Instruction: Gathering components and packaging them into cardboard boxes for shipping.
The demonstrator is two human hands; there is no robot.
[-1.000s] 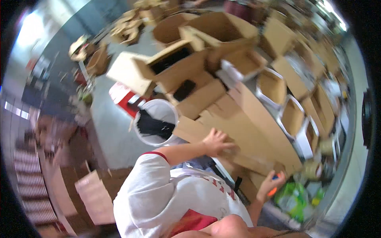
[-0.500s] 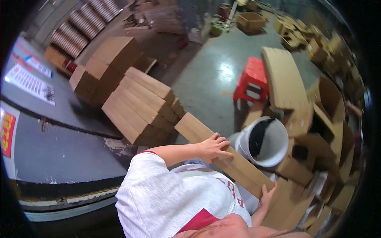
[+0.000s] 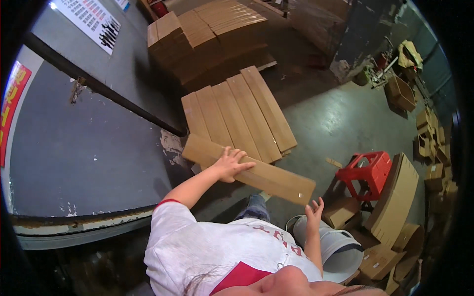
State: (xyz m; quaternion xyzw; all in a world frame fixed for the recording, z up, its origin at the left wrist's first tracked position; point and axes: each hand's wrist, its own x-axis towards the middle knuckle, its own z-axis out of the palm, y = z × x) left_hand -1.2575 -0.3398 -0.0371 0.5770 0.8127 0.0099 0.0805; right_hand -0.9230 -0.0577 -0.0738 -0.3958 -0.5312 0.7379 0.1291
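Note:
A long, narrow cardboard box (image 3: 281,183) lies across in front of me, slanting down to the right. My left hand (image 3: 232,165) grips it left of its middle, fingers spread over the upper face. At the box's lower right corner is my right hand (image 3: 314,213), fingers apart. Its fingertips are at the corner, and I cannot tell whether they touch. The box's left end is beside the near side of a low stack of similar long boxes (image 3: 232,116), laid side by side.
Behind the stack stands a bigger pile of cartons (image 3: 207,29). A grey metal panel (image 3: 94,148) runs along the left. To the right are a red plastic stool (image 3: 368,172), a large upright cardboard piece (image 3: 395,197), a white bucket (image 3: 340,261) and scattered open boxes (image 3: 380,261).
The view has turned left. The held box has swung toward the stack, its left end now beside the stack's near side. My right hand's grip on the other end has loosened.

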